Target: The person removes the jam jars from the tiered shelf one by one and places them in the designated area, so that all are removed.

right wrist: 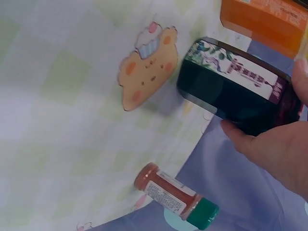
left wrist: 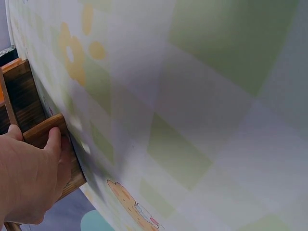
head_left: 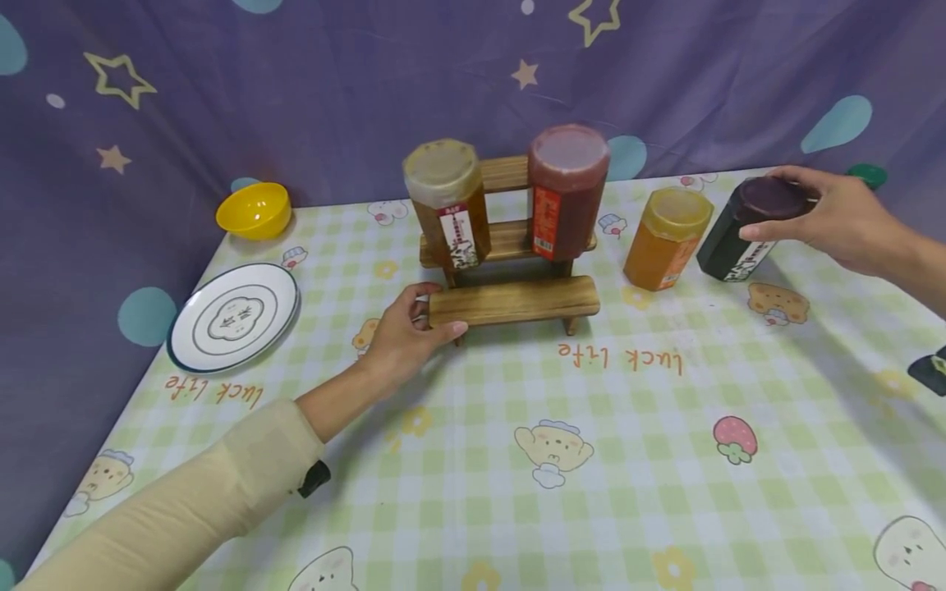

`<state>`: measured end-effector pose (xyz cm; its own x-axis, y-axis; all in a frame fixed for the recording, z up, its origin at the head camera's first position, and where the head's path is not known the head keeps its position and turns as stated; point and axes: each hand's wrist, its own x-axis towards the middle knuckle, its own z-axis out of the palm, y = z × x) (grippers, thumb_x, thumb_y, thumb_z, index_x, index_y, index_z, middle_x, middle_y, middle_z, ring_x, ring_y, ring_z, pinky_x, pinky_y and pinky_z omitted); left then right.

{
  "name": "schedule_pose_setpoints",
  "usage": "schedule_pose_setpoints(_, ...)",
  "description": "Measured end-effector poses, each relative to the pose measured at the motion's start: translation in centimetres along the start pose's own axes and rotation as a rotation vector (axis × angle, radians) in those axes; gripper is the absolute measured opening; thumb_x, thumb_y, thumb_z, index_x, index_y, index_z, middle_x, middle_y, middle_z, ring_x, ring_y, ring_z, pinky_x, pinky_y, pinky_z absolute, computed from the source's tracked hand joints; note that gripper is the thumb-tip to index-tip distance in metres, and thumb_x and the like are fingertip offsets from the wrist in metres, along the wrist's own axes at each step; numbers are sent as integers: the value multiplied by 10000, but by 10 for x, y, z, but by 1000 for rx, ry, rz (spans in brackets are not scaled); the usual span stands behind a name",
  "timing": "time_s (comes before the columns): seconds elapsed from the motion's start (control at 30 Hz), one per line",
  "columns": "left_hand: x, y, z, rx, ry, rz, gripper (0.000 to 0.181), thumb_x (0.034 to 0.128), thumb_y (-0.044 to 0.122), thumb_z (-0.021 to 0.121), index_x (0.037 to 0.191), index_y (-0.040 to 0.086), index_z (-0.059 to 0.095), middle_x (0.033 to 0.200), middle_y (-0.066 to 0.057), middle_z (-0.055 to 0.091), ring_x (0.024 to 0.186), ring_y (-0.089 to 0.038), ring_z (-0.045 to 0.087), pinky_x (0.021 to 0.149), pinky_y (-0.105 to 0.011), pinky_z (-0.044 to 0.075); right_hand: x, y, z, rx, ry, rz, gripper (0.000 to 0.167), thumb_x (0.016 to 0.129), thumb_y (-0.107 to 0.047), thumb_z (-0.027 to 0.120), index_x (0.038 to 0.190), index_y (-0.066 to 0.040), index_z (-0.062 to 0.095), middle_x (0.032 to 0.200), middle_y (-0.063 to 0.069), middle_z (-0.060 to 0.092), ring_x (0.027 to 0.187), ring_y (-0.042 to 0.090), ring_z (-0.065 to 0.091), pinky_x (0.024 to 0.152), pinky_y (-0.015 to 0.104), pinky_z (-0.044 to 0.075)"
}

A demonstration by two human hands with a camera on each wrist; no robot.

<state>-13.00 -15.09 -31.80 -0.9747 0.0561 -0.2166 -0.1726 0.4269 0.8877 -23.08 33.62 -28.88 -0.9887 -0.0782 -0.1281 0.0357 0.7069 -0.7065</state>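
My left hand (head_left: pixel 402 336) grips the left end of the lowest step of a wooden stepped rack (head_left: pixel 513 301); the left wrist view shows its fingers (left wrist: pixel 54 139) on the wood. On the rack's middle step stand an amber jar (head_left: pixel 449 205) at the left and a red jar (head_left: pixel 567 193) at the right. To the right of the rack, my right hand (head_left: pixel 850 217) holds a dark jar (head_left: pixel 746 234) around its lid, thumb and fingers on opposite sides. An orange jar (head_left: pixel 668 240) stands on the table between the rack and the dark jar.
A yellow bowl (head_left: pixel 254 212) sits at the table's back left, with a white plate (head_left: pixel 235 318) in front of it. A green-capped spice bottle (right wrist: pixel 175 195) stands beyond my right hand. A purple curtain (head_left: pixel 332 98) hangs behind the checked tablecloth (head_left: pixel 458 460).
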Motion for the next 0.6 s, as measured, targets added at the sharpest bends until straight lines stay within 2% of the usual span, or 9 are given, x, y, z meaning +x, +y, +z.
schedule_pose_setpoints(0.13,0,0,0,2,-1,0,656,862,255,748,1404,178,386,1353,-66,470,873,-175,439,687,-263,435,2,-1,-4,1,-48,18,1001,864,-363,720,1556,-132,34,1534,318,116,1297,510,307,649,60,394)
schedule_pose_setpoints(0.27,1,-1,0,-2,-5,3,657,863,253,747,1405,175,383,1371,-72,462,910,-174,458,705,-263,454,2,-4,-9,-58,-66,19,998,865,-385,715,1554,-109,49,1517,323,140,1205,482,370,621,155,437)
schedule_pose_setpoints(0.33,1,-1,0,-6,-4,5,654,863,248,747,1402,173,386,1352,-72,471,874,-175,449,684,-257,446,1,-9,-12,-88,-45,-3,982,862,-385,721,1555,-114,80,1535,303,130,1265,482,334,680,281,497)
schedule_pose_setpoints(0.37,1,-1,0,-7,-4,5,653,863,246,747,1402,173,385,1347,-68,472,864,-171,448,678,-252,445,0,-12,-13,-92,-22,-18,970,857,-375,729,1554,-116,106,1545,289,129,1304,474,304,755,369,512)
schedule_pose_setpoints(0.43,1,0,0,-7,-2,5,652,864,244,746,1403,174,385,1337,-65,474,831,-170,431,660,-247,432,-2,-20,-16,-96,30,-50,952,850,-355,744,1552,-129,143,1566,260,103,1383,478,190,886,541,456)
schedule_pose_setpoints(0.5,0,0,0,-4,-2,8,656,864,245,746,1405,170,384,1337,-69,470,812,-167,416,652,-244,421,-3,-29,-18,-92,78,-80,931,852,-338,745,1550,-141,161,1575,232,89,1414,450,114,1003,650,288)
schedule_pose_setpoints(0.53,0,0,0,-1,-3,10,659,864,246,746,1407,167,382,1346,-71,465,819,-165,417,658,-242,422,-3,-34,-18,-85,97,-90,922,850,-332,749,1548,-142,176,1575,225,103,1419,433,115,1050,653,202)
schedule_pose_setpoints(0.6,0,0,0,3,-2,14,663,863,248,748,1409,160,383,1335,-81,467,806,-162,409,654,-239,415,-3,-41,-21,-83,119,-109,902,846,-330,754,1544,-172,205,1577,199,140,1426,407,136,1086,624,164)
